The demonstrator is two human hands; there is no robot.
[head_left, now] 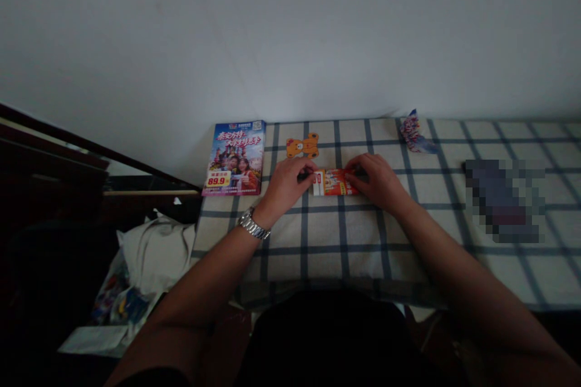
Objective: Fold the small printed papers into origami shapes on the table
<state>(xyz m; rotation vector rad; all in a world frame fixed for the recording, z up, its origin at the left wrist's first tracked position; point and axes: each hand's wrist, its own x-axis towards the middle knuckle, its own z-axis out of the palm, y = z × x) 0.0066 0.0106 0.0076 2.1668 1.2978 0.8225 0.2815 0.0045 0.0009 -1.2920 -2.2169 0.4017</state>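
Between my two hands is a small piece of printed paper, red and orange with a white left end; it looks like a folded leaflet. My left hand, with a metal watch on the wrist, pinches its left end. The fingers of my right hand are closed on its right end. Just beyond the paper, an orange bear-shaped cutout lies flat on the checked cloth. To the left, a stack of colourful flyers marked 89.9 lies near the wall.
A crumpled blue and pink printed paper stands near the wall at the right. Farther right is a dark, pixelated flat object. Bags and other items sit below the cloth's left edge. A pale wall runs behind.
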